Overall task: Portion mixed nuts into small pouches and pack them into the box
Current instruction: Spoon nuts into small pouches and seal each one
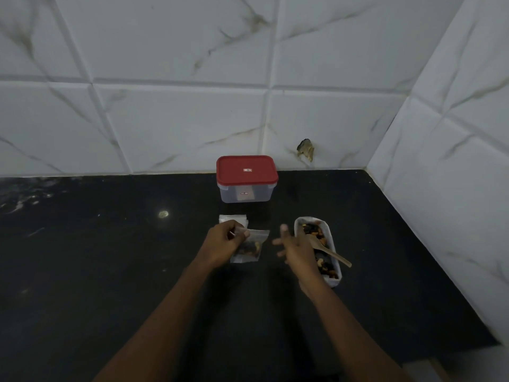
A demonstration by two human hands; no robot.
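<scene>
The nut-filled pouch (249,248) is at frame centre, its top pinched in the left hand (224,241)'s grip, probably for sealing. The right hand (296,248)'s grip is spread and empty beside the nut tray (336,282). The lidded box (246,179) stands above them.

My left grip (225,241) covers the top left corner of the filled pouch (254,244) and most of the stack of empty pouches (234,218) behind it, so I cannot count them. My right grip (296,249) hides the left side of the nut tray (334,281) and part of the wooden spoon (333,255). The labels on the box (246,193) are too small to read, and its cloudy wall blurs the inside. Both forearms (165,312) and the worktop (110,257) run off the bottom edge.
</scene>
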